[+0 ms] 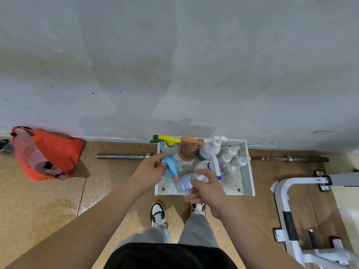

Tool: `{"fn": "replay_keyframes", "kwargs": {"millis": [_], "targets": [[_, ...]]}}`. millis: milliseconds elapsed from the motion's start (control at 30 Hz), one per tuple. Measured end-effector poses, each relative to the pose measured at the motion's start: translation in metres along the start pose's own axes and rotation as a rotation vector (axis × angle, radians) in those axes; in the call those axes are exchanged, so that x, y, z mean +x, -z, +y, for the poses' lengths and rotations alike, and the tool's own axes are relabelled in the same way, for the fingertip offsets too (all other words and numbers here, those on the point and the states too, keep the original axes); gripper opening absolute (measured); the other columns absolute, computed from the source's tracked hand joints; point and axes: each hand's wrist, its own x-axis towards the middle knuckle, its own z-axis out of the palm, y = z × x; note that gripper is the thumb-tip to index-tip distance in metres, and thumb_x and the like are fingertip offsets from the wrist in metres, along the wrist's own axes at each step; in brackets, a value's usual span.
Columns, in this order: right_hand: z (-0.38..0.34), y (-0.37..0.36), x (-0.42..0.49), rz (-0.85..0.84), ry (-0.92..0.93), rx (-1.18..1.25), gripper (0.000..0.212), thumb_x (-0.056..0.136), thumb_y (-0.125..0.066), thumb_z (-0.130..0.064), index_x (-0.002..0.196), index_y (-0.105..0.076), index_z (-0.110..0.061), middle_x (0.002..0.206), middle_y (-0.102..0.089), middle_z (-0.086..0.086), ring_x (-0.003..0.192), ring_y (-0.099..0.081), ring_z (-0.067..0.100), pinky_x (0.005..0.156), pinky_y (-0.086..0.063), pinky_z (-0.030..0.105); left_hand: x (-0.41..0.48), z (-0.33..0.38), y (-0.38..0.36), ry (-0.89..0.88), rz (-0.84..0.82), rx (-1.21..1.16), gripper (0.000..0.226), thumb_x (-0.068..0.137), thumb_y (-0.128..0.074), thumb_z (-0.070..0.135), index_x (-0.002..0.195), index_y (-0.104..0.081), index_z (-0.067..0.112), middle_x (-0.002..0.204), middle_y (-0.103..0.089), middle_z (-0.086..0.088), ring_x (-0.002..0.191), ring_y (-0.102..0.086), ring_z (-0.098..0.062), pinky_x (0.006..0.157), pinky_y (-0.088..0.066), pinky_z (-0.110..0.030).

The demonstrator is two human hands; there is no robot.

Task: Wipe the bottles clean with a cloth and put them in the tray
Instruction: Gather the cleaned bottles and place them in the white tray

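A white tray (250, 171) sits on the floor against the wall, full of spray bottles. At its back stand bottles with a yellow-green trigger (169, 139), an orange trigger (191, 145) and a white trigger (212, 147). Several small white bottles (233, 158) fill its right side. My right hand (208, 189) pinches the white spray head of a pale blue bottle (183, 181) at the tray's front. My left hand (150, 167) hovers at the tray's left edge, index finger straight, next to a light blue bottle (172, 166). No cloth is visible.
A steel barbell (122, 156) lies along the wall behind the tray, its other end (291, 158) showing on the right. A red bag (48, 154) sits at the left. A white bench frame (287, 200) stands at the right. My shoes (158, 212) are just before the tray.
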Motion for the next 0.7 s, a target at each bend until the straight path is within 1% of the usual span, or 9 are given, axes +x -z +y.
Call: {"fn": "replay_keyframes", "kwargs": {"millis": [100, 200, 267, 367, 400, 467, 533, 633, 700], "targets": [[0.002, -0.002, 0.000, 0.007, 0.001, 0.022, 0.029, 0.101, -0.066, -0.020, 0.126, -0.053, -0.027, 0.085, -0.065, 0.017, 0.075, -0.066, 0.032, 0.066, -0.060, 0.037, 0.006, 0.004, -0.002, 0.009, 0.030, 0.030, 0.021, 0.102, -0.059, 0.039, 0.123, -0.060, 0.036, 0.108, -0.071, -0.006, 0.093, -0.072, -0.023, 0.078, -0.060, -0.043], [0.005, -0.009, 0.000, 0.044, 0.038, -0.049, 0.029, 0.101, -0.066, -0.024, 0.127, -0.054, -0.025, 0.086, -0.066, 0.016, 0.071, -0.066, 0.027, 0.059, -0.057, 0.028, 0.012, 0.011, -0.015, 0.002, 0.078, 0.216, 0.054, 0.081, -0.079, 0.056, 0.114, -0.050, 0.023, 0.101, -0.065, -0.001, 0.089, -0.068, -0.021, 0.066, -0.053, -0.034], [0.007, -0.012, 0.000, 0.101, 0.086, -0.149, 0.028, 0.101, -0.063, -0.026, 0.129, -0.057, -0.023, 0.080, -0.066, 0.012, 0.066, -0.064, 0.023, 0.056, -0.056, 0.027, 0.015, 0.014, -0.023, -0.005, 0.056, 0.261, 0.061, 0.079, -0.082, 0.049, 0.119, -0.048, 0.018, 0.105, -0.063, 0.000, 0.093, -0.064, -0.018, 0.066, -0.048, -0.030], [0.009, -0.007, 0.003, 0.182, 0.225, -0.517, 0.038, 0.098, -0.055, -0.024, 0.135, -0.061, -0.031, 0.068, -0.063, -0.006, 0.059, -0.059, 0.010, 0.064, -0.060, 0.035, 0.015, 0.015, -0.019, -0.041, 0.031, 0.399, 0.044, 0.085, -0.072, 0.037, 0.121, -0.056, 0.019, 0.108, -0.064, -0.001, 0.095, -0.064, -0.022, 0.072, -0.049, -0.031], [0.009, -0.005, 0.002, 0.191, 0.273, -0.667, 0.045, 0.094, -0.053, -0.022, 0.137, -0.061, -0.035, 0.074, -0.061, -0.009, 0.064, -0.059, 0.009, 0.067, -0.058, 0.033, 0.015, 0.013, -0.015, -0.070, 0.034, 0.464, 0.033, 0.089, -0.067, 0.034, 0.117, -0.060, 0.019, 0.106, -0.066, -0.003, 0.093, -0.064, -0.024, 0.073, -0.051, -0.033], [0.011, -0.004, 0.000, 0.234, 0.375, -0.964, 0.051, 0.090, -0.057, -0.022, 0.138, -0.060, -0.039, 0.101, -0.054, -0.006, 0.087, -0.060, 0.014, 0.070, -0.053, 0.032, 0.014, 0.009, -0.006, -0.147, 0.043, 0.552, 0.020, 0.097, -0.057, 0.027, 0.114, -0.063, 0.017, 0.105, -0.068, -0.008, 0.088, -0.061, -0.026, 0.071, -0.048, -0.035], [0.014, -0.007, 0.000, 0.291, 0.512, -1.167, 0.041, 0.086, -0.069, -0.028, 0.126, -0.067, -0.036, 0.111, -0.046, -0.001, 0.101, -0.058, 0.021, 0.065, -0.051, 0.032, 0.014, 0.008, 0.002, -0.206, 0.011, 0.611, 0.027, 0.102, -0.050, 0.019, 0.126, -0.062, 0.019, 0.115, -0.069, -0.009, 0.093, -0.061, -0.028, 0.074, -0.046, -0.035], [0.015, -0.011, 0.009, 0.321, 0.656, -1.357, 0.031, 0.069, -0.089, -0.033, 0.096, -0.074, -0.026, 0.108, -0.053, 0.005, 0.100, -0.057, 0.030, 0.063, -0.054, 0.036, 0.015, 0.012, 0.010, -0.282, -0.104, 0.846, 0.043, 0.101, -0.050, 0.014, 0.141, -0.056, 0.028, 0.133, -0.066, -0.005, 0.115, -0.062, -0.028, 0.094, -0.053, -0.038], [0.013, -0.012, 0.015, 0.285, 0.655, -1.439, 0.030, 0.073, -0.087, -0.033, 0.099, -0.074, -0.024, 0.111, -0.059, 0.006, 0.105, -0.058, 0.033, 0.073, -0.055, 0.040, 0.015, 0.021, 0.012, -0.348, -0.159, 1.018, 0.058, 0.097, -0.051, 0.008, 0.150, -0.047, 0.031, 0.142, -0.059, -0.002, 0.126, -0.057, -0.026, 0.100, -0.051, -0.040]]}}
